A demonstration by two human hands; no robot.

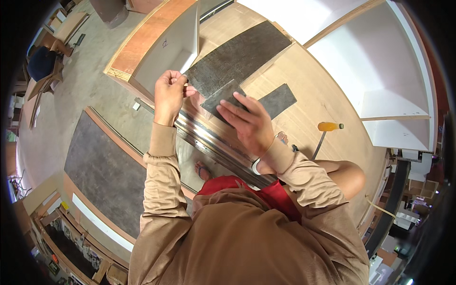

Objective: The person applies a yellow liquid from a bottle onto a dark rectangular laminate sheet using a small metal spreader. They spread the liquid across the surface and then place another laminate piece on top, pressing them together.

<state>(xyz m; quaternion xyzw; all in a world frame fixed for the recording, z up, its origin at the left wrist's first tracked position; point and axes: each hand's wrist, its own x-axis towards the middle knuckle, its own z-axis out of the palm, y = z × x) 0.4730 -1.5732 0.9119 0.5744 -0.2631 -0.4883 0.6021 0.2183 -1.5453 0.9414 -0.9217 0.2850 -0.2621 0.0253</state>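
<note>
A large dark grey sheet piece (242, 53) lies on a light plywood surface (306, 96) ahead of me. My left hand (171, 91) is at its near left corner, thumb and fingers pinched together; whether something thin is between them, I cannot tell. My right hand (249, 121) lies with spread fingers on a smaller dark piece (224, 98), whose edge meets the large piece. Another small dark strip (279, 99) rests on the plywood beyond my right hand. Farther right is a hammer with an orange head (329, 126) and a thin handle.
An open plywood cabinet box (142, 39) stands at the upper left, white shelving (384, 71) at the upper right. Metal rails (203, 139) run below my hands. A dark-topped panel (107, 167) is at lower left. A person (42, 64) is at the far left.
</note>
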